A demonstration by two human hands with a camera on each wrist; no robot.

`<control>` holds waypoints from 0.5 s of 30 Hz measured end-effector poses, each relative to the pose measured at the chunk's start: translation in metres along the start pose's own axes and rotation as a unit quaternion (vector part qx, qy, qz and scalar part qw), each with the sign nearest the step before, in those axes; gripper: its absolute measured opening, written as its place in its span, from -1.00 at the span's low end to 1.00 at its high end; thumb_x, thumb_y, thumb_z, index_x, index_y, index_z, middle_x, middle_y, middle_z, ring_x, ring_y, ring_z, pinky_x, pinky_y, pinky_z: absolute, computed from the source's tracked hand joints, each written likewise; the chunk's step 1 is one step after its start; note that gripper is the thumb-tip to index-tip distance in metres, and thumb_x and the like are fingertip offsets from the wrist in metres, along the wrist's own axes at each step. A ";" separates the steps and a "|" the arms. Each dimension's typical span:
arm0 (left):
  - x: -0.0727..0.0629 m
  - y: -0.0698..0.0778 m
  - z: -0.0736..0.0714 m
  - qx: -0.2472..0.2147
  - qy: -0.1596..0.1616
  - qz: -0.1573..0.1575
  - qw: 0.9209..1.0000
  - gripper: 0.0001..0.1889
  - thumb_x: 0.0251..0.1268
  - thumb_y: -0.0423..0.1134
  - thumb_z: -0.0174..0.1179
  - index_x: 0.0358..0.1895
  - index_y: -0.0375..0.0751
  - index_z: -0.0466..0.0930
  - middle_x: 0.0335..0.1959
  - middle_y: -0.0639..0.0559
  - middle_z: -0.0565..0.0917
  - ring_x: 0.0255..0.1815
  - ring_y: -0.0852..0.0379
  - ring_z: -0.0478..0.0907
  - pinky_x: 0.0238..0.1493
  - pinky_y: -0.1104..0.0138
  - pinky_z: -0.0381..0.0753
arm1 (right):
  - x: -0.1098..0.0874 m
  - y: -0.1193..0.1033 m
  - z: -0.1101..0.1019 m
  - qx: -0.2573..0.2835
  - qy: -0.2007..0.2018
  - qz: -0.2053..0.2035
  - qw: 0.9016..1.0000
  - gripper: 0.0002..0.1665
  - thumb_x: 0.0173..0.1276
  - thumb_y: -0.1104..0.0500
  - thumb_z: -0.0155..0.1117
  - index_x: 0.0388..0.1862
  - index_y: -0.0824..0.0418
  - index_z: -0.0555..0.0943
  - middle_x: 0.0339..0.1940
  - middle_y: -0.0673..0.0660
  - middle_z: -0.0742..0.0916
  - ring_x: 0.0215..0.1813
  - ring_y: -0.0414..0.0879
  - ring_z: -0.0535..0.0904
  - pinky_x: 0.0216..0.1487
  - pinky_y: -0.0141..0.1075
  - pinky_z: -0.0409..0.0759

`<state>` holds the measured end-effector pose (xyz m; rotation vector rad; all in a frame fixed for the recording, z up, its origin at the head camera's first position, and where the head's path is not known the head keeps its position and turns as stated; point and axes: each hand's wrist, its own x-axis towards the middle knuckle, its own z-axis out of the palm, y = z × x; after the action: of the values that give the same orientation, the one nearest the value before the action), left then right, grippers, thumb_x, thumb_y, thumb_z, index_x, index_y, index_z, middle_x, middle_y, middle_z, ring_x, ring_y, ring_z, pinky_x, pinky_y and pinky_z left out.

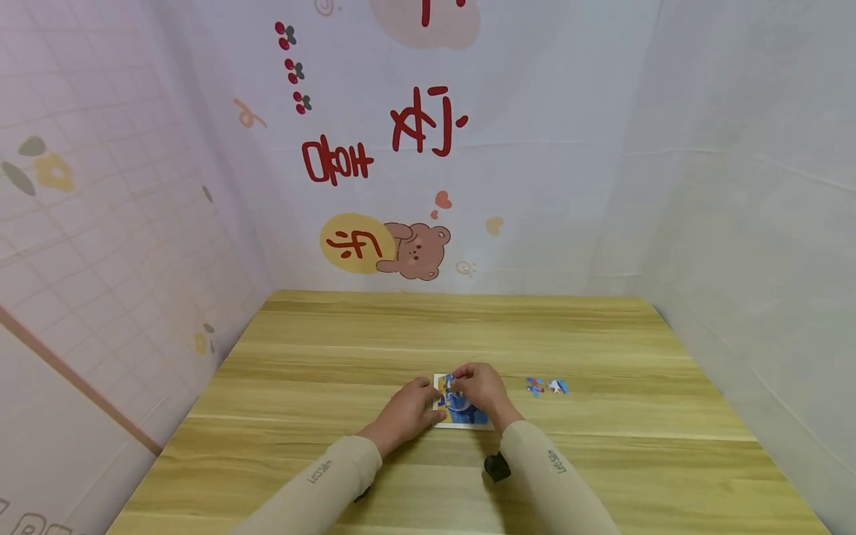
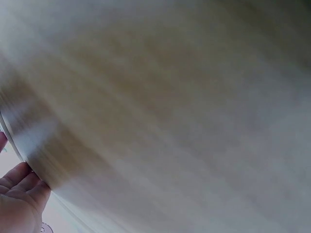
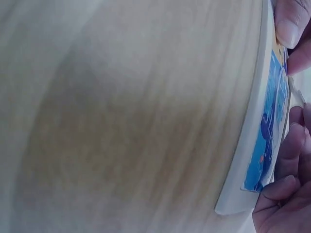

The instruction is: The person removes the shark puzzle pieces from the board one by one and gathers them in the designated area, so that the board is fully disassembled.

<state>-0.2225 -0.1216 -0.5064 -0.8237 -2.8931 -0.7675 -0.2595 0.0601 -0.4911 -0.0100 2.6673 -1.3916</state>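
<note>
A jigsaw puzzle (image 1: 461, 409) in a white tray frame lies on the table, its picture mostly blue with yellow at the left. My left hand (image 1: 409, 409) rests at the tray's left edge, thumb and fingers spread along it. In the left wrist view only part of the left hand (image 2: 22, 196) shows, low at the left. My right hand (image 1: 483, 388) is over the upper part of the puzzle, thumb and forefinger pinching a small puzzle piece (image 3: 296, 91), seen nearly edge-on in the right wrist view. The right hand's other fingers are curled beside the tray (image 3: 233, 194).
Two loose puzzle pieces lie right of the tray: a red and blue piece (image 1: 535, 386) and a white and blue piece (image 1: 558, 386). The wood-grain table (image 1: 334, 342) meets a printed cloth wall (image 1: 535, 223) at the back, with more cloth on both sides.
</note>
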 end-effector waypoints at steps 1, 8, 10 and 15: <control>0.000 0.000 0.000 0.000 -0.001 0.000 1.000 -0.63 0.31 -0.14 0.33 0.05 -0.33 0.65 0.13 -0.28 0.55 0.12 -0.18 0.54 0.14 0.01 0.51 | 0.000 0.001 0.000 0.000 -0.003 -0.001 1.000 -0.89 0.28 0.21 0.39 -0.22 0.17 0.75 -0.28 0.02 0.73 -0.27 -0.10 0.56 -0.20 -0.20 0.51; 0.000 0.001 0.001 0.003 0.005 0.005 1.000 -0.63 0.32 -0.15 0.33 0.05 -0.34 0.64 0.12 -0.28 0.55 0.11 -0.17 0.55 0.13 0.01 0.51 | 0.001 0.004 -0.001 0.003 -0.007 -0.011 1.000 -0.88 0.28 0.22 0.38 -0.22 0.17 0.76 -0.27 0.02 0.74 -0.27 -0.10 0.57 -0.19 -0.19 0.52; 0.000 0.001 0.001 0.005 0.005 0.006 1.000 -0.63 0.32 -0.15 0.32 0.06 -0.34 0.64 0.12 -0.28 0.55 0.10 -0.16 0.55 0.13 0.01 0.51 | 0.001 0.005 -0.001 0.010 -0.007 -0.010 1.000 -0.88 0.27 0.22 0.38 -0.22 0.17 0.76 -0.27 0.02 0.74 -0.26 -0.11 0.57 -0.20 -0.20 0.51; 0.001 0.000 0.002 0.007 0.005 0.007 1.000 -0.64 0.32 -0.15 0.32 0.04 -0.35 0.65 0.10 -0.28 0.56 0.08 -0.17 0.56 0.13 0.01 0.52 | 0.001 0.004 -0.002 0.043 -0.006 -0.008 0.999 -0.87 0.28 0.23 0.36 -0.20 0.22 0.75 -0.30 0.03 0.73 -0.28 -0.10 0.57 -0.24 -0.23 0.51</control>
<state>-0.2233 -0.1208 -0.5078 -0.8359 -2.8761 -0.7466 -0.2608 0.0639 -0.4936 -0.0310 2.6007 -1.5037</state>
